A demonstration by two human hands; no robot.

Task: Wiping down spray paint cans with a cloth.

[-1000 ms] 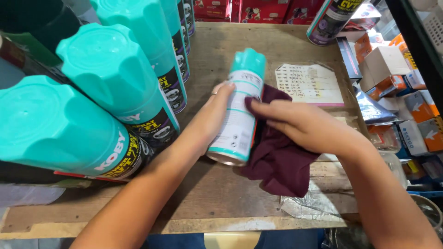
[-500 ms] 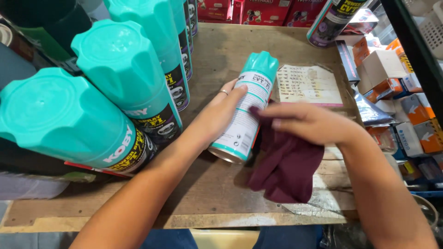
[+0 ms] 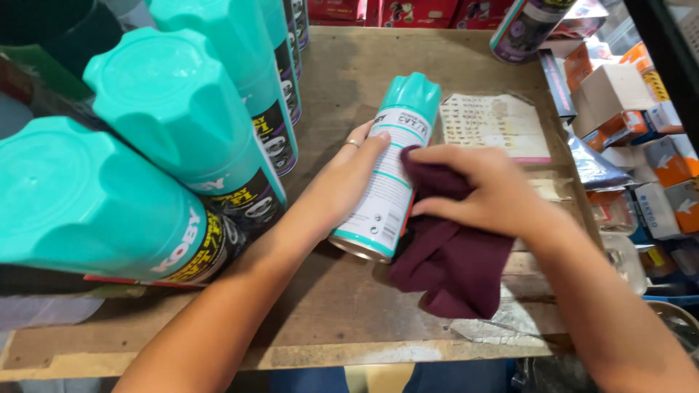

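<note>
My left hand [image 3: 349, 175] grips a spray can [image 3: 386, 175] with a teal cap and a white body, tilted above the wooden shelf [image 3: 342, 306]. A ring sits on one finger of that hand. My right hand [image 3: 484, 189] presses a dark maroon cloth [image 3: 455, 266] against the can's right side. The cloth hangs down below the hand onto the shelf. Part of the can's label is hidden under the cloth and my fingers.
Several teal-capped spray cans [image 3: 182, 124] stand close at the left. A printed card in a clear sleeve [image 3: 495, 127] lies behind the can. Small orange and white boxes [image 3: 641, 145] are stacked at the right. Another can [image 3: 524, 25] stands at the back.
My right hand with the cloth has slid up along the can's side. The can stays in my left hand, tilted about the same.
</note>
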